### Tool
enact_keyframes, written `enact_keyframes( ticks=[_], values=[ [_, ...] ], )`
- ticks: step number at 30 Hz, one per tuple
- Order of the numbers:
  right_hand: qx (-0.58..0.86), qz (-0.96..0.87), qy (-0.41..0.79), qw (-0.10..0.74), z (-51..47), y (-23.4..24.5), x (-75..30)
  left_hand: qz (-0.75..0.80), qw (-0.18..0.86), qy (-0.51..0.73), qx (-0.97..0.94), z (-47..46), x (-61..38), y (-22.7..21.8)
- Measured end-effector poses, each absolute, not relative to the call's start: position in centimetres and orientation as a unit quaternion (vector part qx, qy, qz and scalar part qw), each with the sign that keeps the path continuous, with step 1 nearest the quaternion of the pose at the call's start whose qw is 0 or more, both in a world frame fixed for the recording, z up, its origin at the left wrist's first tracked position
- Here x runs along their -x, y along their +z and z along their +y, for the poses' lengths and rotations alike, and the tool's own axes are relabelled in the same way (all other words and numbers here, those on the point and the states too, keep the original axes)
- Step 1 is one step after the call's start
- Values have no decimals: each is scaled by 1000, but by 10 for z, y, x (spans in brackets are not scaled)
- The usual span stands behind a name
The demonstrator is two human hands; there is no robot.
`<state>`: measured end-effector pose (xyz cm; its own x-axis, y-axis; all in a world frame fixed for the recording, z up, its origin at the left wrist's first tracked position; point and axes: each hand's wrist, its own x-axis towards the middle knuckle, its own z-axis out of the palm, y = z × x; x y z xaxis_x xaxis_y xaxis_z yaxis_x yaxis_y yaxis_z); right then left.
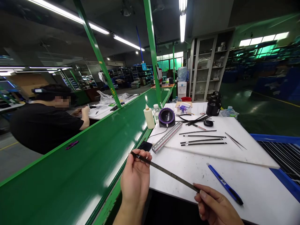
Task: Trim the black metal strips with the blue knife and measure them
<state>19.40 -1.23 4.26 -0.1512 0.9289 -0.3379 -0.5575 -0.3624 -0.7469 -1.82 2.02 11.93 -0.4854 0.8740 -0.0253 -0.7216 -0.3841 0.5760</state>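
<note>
A long thin dark strip point(167, 172) is held between both hands over the near edge of the white table point(257, 187). My left hand point(136, 178) pinches its upper left end with thumb and fingers. My right hand point(217, 206) grips the lower right end. A blue utility knife point(225, 184) lies on the table just right of the strip. Several more dark strips point(202, 139) lie in rows on a white board point(234, 147) farther back.
A green conveyor belt point(77, 175) runs along the left; a person in black sits across it. On the table stand a metal ruler bar point(167, 137), glue bottle point(149, 116), purple-ringed device point(166, 117), black jug point(213, 104), tweezers point(235, 141). A blue crate point(281, 156) sits right.
</note>
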Motion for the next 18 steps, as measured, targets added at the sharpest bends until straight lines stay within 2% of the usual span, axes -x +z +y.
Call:
enact_keyframes(
  ticks=[7, 18],
  values=[
    [414, -218, 688, 555, -3, 51, -218, 322, 462, 771, -298, 18, 30, 109],
    [422, -187, 701, 543, -2, 51, -231, 346, 471, 738, -338, 24, 31, 101]
  ],
)
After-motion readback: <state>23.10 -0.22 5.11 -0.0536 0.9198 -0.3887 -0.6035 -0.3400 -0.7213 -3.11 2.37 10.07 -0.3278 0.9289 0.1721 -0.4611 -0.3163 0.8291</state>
